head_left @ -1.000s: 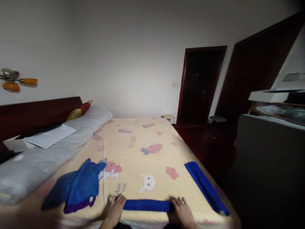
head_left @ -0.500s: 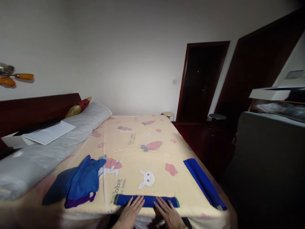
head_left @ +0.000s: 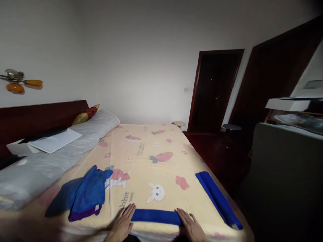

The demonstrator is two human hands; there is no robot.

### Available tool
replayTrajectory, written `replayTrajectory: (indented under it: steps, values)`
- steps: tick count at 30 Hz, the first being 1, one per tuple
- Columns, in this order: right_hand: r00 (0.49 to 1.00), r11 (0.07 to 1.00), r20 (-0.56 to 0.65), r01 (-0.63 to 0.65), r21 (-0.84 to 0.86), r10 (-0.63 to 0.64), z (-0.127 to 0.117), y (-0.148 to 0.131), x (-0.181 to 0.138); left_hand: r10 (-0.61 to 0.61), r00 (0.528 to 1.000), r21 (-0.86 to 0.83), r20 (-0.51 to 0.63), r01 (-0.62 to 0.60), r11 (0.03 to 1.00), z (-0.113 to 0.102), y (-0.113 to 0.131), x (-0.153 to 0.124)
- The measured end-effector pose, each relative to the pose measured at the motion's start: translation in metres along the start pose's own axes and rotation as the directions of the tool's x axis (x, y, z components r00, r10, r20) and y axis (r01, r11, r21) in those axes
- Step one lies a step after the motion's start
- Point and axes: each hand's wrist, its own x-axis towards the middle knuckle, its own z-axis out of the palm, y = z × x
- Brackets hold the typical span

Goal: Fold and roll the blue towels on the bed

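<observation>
A narrow, folded blue cloth (head_left: 156, 216) lies flat near the front edge of the bed. My left hand (head_left: 123, 218) rests over its left end, fingers stretched out and pressing down. Over the right end lies my right hand (head_left: 189, 222), also flat with its fingers extended. Both ends of the cloth are covered by my hands. To the right, a second long folded blue cloth (head_left: 218, 200) lies slanted along the bed's side. A crumpled blue cloth with purple trim (head_left: 88, 195) sits on the left.
The bed has a cream sheet with rabbit and carrot prints (head_left: 161, 171). Grey bedding (head_left: 58, 161) runs along the headboard (head_left: 37, 116), with a white flat item (head_left: 55, 140) on it. At right stand a dark grey panel (head_left: 285, 168) and a round stool (head_left: 231, 127).
My hands have slid apart, from the middle of the folded cloth out to its two ends. The view has tilted slightly.
</observation>
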Motion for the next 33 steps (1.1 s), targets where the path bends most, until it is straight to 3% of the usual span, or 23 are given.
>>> replayTrajectory:
  steps: [7, 12, 20, 24, 29, 33]
  values:
    - [0.981, 0.983, 0.154, -0.136, 0.122, 0.117, -0.019, -0.002, 0.005, -0.064, 0.997, 0.021, 0.043, 0.063, 0.998, -0.011, 0.001, -0.005]
    - [0.950, 0.975, 0.262, -0.199, 0.099, 0.167, -0.044, -0.016, 0.015, -0.083, 0.995, 0.038, 0.050, 0.081, 0.996, -0.012, 0.003, -0.002]
    - [0.933, 0.969, 0.266, -0.246, -0.014, 0.241, -0.083, -0.045, 0.029, -0.126, 0.992, -0.033, 0.027, 0.127, 0.991, -0.014, 0.006, 0.000]
    - [0.961, 0.977, 0.194, -0.210, 0.037, 0.199, -0.142, -0.055, 0.052, -0.149, 0.988, -0.049, 0.027, 0.150, 0.987, -0.007, 0.005, 0.004]
    - [0.999, 0.975, 0.042, -0.014, 0.222, 0.005, -0.257, -0.088, 0.109, -0.173, 0.980, -0.112, -0.103, 0.161, 0.981, 0.011, 0.007, 0.017]
    - [0.990, 0.946, -0.106, 0.118, 0.301, -0.090, -0.329, -0.135, 0.151, -0.313, 0.937, -0.401, -0.155, 0.230, 0.887, 0.019, 0.026, 0.036]
